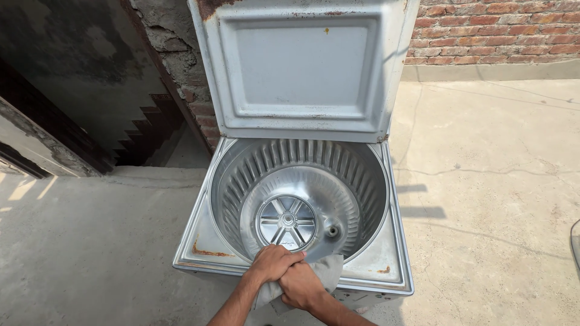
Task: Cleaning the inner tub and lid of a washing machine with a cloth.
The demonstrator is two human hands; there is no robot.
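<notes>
A grey top-loading washing machine [380, 265] stands on the concrete with its rusty lid [302, 66] raised upright. Its ribbed metal drum [356, 181] holds nothing but a round agitator disc [286, 221] at the bottom. My left hand [273, 262] and my right hand [300, 285] are pressed together at the drum's near rim, both gripping a grey cloth [329, 268]. The cloth hangs over the rim and bunches under my hands.
A concrete floor [483, 181] surrounds the machine. A red brick wall [495, 30] runs behind at the right. A dark doorway with a crumbling plaster wall [90, 72] lies at the left. A curved object edge [575, 241] shows at the far right.
</notes>
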